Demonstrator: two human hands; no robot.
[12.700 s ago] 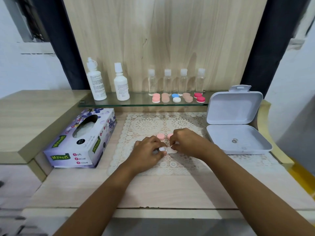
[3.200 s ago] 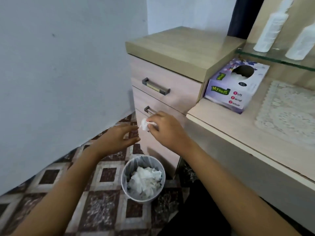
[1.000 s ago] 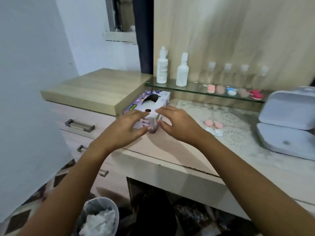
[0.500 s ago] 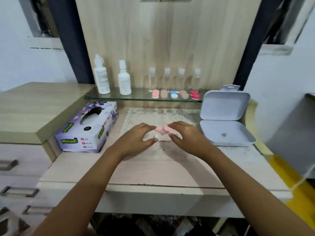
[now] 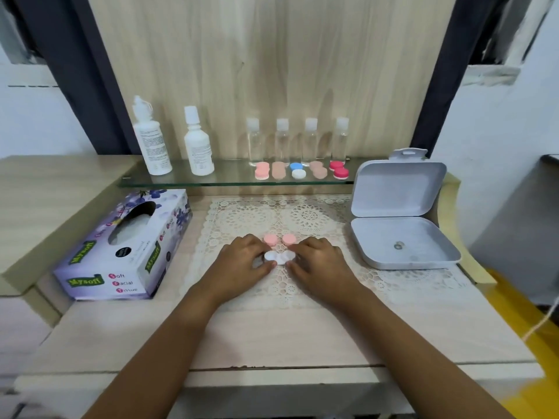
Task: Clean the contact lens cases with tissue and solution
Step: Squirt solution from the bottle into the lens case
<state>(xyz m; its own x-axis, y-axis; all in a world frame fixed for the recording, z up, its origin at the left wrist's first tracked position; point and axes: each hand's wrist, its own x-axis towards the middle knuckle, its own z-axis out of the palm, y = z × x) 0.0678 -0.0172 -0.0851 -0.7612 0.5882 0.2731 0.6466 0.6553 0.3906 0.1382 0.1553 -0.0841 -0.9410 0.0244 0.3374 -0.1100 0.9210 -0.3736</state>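
A white contact lens case (image 5: 279, 257) lies open on the lace mat (image 5: 242, 217) at the desk's middle. Its two pink caps (image 5: 269, 238) (image 5: 289, 238) sit just behind it. My left hand (image 5: 243, 263) pinches the case's left end with curled fingers and thumb. My right hand (image 5: 317, 263) holds its right end the same way. A purple tissue box (image 5: 127, 246) stands to the left. Two white solution bottles (image 5: 152, 140) (image 5: 198, 146) stand on the glass shelf (image 5: 230, 178). No tissue is in either hand.
On the shelf stand several small clear bottles (image 5: 282, 140), with several closed lens cases (image 5: 298, 170) in front of them. An open white plastic box (image 5: 402, 244) sits at the right. A raised wooden cabinet top (image 5: 45, 189) lies to the left.
A used tissue went over the bin at the left. The view has swung back to the desk, and both hands have come down onto the white case.
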